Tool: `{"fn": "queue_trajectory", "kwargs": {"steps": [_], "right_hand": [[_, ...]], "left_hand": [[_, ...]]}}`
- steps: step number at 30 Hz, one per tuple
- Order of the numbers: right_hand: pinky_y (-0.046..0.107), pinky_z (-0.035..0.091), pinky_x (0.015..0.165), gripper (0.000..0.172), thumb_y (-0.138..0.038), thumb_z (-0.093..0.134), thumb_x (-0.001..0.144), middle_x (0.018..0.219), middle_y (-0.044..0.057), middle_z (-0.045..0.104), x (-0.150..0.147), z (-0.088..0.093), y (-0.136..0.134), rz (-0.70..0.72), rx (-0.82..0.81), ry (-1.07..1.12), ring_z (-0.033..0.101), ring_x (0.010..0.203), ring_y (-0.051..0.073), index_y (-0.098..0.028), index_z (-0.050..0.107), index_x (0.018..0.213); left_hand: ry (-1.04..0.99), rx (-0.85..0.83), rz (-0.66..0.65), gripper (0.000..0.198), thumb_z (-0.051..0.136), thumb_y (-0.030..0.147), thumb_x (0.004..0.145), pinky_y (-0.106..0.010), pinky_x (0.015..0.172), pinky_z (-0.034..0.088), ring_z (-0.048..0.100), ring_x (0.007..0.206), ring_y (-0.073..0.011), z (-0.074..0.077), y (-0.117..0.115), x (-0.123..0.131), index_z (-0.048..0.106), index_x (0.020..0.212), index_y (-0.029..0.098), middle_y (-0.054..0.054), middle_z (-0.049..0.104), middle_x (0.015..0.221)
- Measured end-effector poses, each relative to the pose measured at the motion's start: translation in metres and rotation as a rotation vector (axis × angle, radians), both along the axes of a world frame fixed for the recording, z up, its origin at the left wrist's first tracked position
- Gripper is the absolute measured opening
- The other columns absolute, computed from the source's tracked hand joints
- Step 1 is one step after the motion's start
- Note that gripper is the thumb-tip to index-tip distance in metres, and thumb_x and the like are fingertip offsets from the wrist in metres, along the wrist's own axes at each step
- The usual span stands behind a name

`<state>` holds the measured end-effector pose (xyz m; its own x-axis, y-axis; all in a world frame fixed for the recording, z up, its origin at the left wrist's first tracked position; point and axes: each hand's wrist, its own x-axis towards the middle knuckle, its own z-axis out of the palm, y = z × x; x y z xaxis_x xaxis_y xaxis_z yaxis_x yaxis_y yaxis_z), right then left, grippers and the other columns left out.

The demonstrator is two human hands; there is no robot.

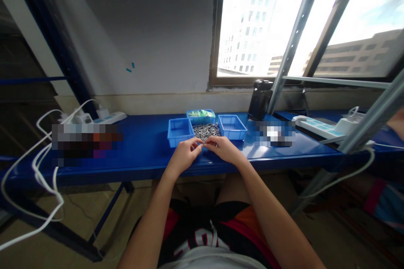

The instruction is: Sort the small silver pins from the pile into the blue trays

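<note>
Over the front of the blue table, my left hand point(185, 154) and my right hand point(223, 149) meet fingertip to fingertip. Both are closed in a pinch around a small metal screw point(203, 144), mostly covered by the fingers. Just beyond them lies a heap of silver screws point(206, 129), its near side hidden by my hands. A blue bin point(180, 138) stands left of the heap and another blue bin point(232, 134) right of it. Behind the heap is a third blue bin point(190, 116) with green-tinted clear plastic bags point(201, 113) in it.
The blue table point(142, 147) runs along the wall below a window. A black bottle-like container point(260, 99) stands at the back right. Power strips point(110, 118) with white cables point(39, 172) lie at both sides. Metal posts point(298, 29) rise on the right. A person's arm shows at the right edge.
</note>
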<state>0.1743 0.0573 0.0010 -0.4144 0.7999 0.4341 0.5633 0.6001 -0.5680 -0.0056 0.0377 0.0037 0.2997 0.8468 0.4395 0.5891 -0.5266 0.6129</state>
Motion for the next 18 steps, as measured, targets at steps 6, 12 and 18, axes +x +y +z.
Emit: {"fn": "queue_trajectory", "kwargs": {"steps": [6, 12, 18], "right_hand": [[0.021, 0.040, 0.061, 0.019, -0.032, 0.052, 0.084, 0.069, 0.000, 0.062, 0.0005, -0.0018, 0.0001, -0.031, 0.069, 0.054, 0.053, 0.063, 0.011, -0.017, 0.063, 0.081], [0.022, 0.041, 0.063, 0.019, -0.031, 0.051, 0.084, 0.073, 0.001, 0.064, 0.0012, -0.0025, -0.0001, -0.009, 0.077, 0.058, 0.054, 0.065, 0.012, -0.017, 0.063, 0.082], [0.022, 0.041, 0.061, 0.019, -0.031, 0.050, 0.085, 0.073, 0.002, 0.064, 0.0006, -0.0027, 0.0025, -0.076, 0.088, 0.012, 0.055, 0.064, 0.013, -0.017, 0.063, 0.083]], "left_hand": [[0.131, 0.019, 0.105, 0.027, 0.046, 0.034, 0.082, -0.026, 0.071, 0.044, 0.061, 0.079, -0.0190, -0.0030, 0.0038, 0.0015, 0.067, 0.092, 0.020, -0.004, 0.069, 0.085], [0.222, -0.003, 0.071, 0.025, 0.046, 0.033, 0.082, -0.027, 0.072, 0.043, 0.061, 0.082, -0.0200, -0.0025, 0.0043, 0.0023, 0.067, 0.089, 0.021, -0.004, 0.068, 0.087], [0.169, 0.042, 0.148, 0.024, 0.044, 0.034, 0.084, -0.024, 0.063, 0.041, 0.061, 0.075, -0.0181, -0.0036, -0.0005, 0.0021, 0.063, 0.086, 0.020, -0.003, 0.067, 0.079]]}}
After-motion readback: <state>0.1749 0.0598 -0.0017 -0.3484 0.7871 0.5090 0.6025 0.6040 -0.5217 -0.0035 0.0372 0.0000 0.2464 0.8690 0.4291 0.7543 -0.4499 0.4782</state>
